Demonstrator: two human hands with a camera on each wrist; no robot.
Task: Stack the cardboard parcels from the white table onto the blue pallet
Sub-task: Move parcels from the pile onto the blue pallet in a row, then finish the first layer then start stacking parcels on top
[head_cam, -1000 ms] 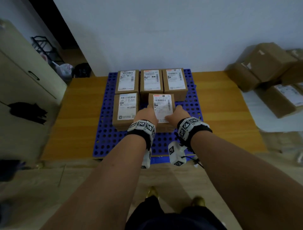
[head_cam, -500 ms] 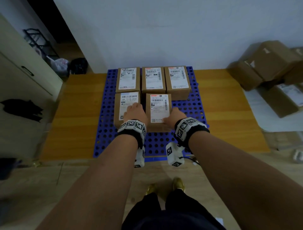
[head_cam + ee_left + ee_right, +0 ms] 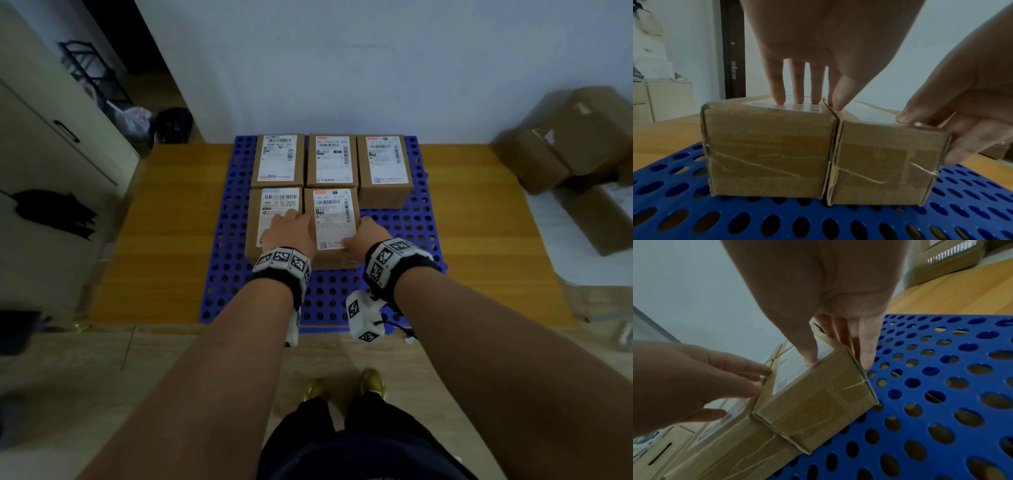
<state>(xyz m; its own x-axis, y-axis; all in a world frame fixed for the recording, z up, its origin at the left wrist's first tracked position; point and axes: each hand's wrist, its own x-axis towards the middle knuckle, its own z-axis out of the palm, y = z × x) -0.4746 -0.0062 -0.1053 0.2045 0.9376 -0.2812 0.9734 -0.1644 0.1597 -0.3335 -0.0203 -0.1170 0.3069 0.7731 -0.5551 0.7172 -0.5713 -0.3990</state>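
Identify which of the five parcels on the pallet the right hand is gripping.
The front-row middle parcel, the one with the red-topped label: the right hand grips its right side. The left hand rests on the front-left parcel.

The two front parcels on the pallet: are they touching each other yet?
Touching. The left wrist view shows the front left parcel and the front middle parcel pressed side to side, with only a seam between them, no blue pallet showing through.
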